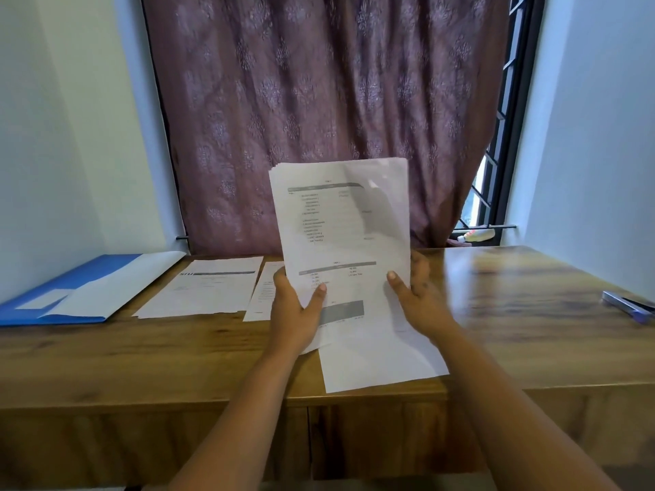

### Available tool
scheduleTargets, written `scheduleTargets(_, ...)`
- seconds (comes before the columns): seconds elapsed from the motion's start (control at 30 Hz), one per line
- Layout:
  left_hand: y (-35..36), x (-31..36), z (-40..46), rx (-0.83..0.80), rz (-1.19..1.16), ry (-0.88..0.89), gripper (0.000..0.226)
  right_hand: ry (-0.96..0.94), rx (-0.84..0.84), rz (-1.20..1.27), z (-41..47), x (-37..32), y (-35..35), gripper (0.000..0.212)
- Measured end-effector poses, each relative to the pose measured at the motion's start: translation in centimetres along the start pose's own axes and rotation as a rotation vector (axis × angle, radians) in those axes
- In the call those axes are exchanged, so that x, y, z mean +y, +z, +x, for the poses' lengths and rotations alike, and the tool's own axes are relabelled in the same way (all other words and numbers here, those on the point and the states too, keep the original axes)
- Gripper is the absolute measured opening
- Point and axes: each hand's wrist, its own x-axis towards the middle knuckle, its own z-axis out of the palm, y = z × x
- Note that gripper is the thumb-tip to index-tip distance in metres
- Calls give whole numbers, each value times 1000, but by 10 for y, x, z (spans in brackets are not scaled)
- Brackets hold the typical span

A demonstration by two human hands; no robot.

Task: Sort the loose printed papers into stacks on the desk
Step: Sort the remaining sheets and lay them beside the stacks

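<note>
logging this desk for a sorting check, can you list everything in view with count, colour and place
held sheaf of papers: several sheets, white with grey print, raised upright over the desk middle
loose sheet: one, white, on the near desk edge under the hands
paper stack: one, white with a dark header, lying left of centre
second paper pile: one, white, right of that stack, partly hidden
folder: one, blue with a white panel, far left
pen-like item: one, purple, blurred, far right
desk: one, brown wood
curtain: one, mauve, patterned, behind the desk
bottle: one, pale, on the window sill
left hand: grips the sheaf's lower left
right hand: grips its lower right
</note>
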Motion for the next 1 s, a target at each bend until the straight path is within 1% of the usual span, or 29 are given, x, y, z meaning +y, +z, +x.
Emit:
scheduleTargets(0.03, 0, 0, 1, 11, 29, 12, 46, -17, 45, -59, 4, -2, 2, 44)
scheduleTargets(0.1, -1, 5, 1, 59, 110, 93, 30, -78, 186, -135, 10, -7, 3, 31)
scheduleTargets(0.17, -3, 11, 1, 103, 116, 182, 26, -136, 287, -109, 9, -16, 2, 26)
scheduleTargets(0.2, -2, 13, 0, 113, 93, 196, 28, -154, 305, -85, 6, -18, 2, 25)
scheduleTargets(0.27, 1, 10, -4, 93, 35, 153, 40, -137, 270, -41, -4, -19, 4, 32)
scheduleTargets(0.33, 4, 0, -9, 9, 21, 53, 59, -42, 167, 29, -15, -15, 10, 43)
scheduleTargets(0.37, 5, -6, -11, -52, 75, 9, 66, -11, 125, 51, -18, -10, 12, 46)
scheduleTargets(0.4, 6, -12, -14, -115, 154, -24, 68, 3, 105, 50, -19, -5, 14, 47)
scheduleTargets(0.47, 5, -20, -11, -188, 245, -54, 58, 27, 118, 19, -16, 2, 14, 45)
scheduleTargets(0.53, -1, -18, -4, -153, 230, -24, 39, 106, 141, 82, -9, 5, 12, 37)
scheduleTargets(0.57, -5, -14, 0, -66, 183, -19, 30, 170, 145, 153, -5, 6, 11, 33)
scheduleTargets(0.6, -10, -10, 4, 73, 65, -54, 21, 241, 147, 242, -2, 5, 12, 30)
scheduleTargets(0.63, -14, -5, 5, 231, -117, -115, 19, 323, 153, 332, -1, 4, 13, 27)
scheduleTargets(0.67, -17, -1, 5, 343, -327, -179, 22, 391, 163, 422, -1, 2, 16, 25)
scheduleTargets(0.7, -15, 2, 3, 345, -513, -238, 29, 446, 177, 499, -2, 0, 20, 23)
scheduleTargets(0.73, -9, 9, -2, 244, -656, -299, 34, 482, 191, 568, -3, -2, 26, 22)
scheduleTargets(0.8, 11, 14, -15, -18, -822, -411, 40, 480, 194, 673, -9, -5, 41, 20)
scheduleTargets(0.83, 22, 14, -20, -69, -846, -445, 39, 457, 172, 699, -14, -7, 49, 18)
scheduleTargets(0.87, 29, 14, -21, -56, -845, -462, 37, 426, 141, 697, -18, -9, 54, 16)
scheduleTargets(0.93, 27, 14, -16, 30, -812, -468, 31, 362, 124, 680, -20, -12, 53, 15)
scheduleTargets(1.0, 9, 12, -6, 13, -783, -440, 29, 323, 218, 737, -8, -12, 34, 20)
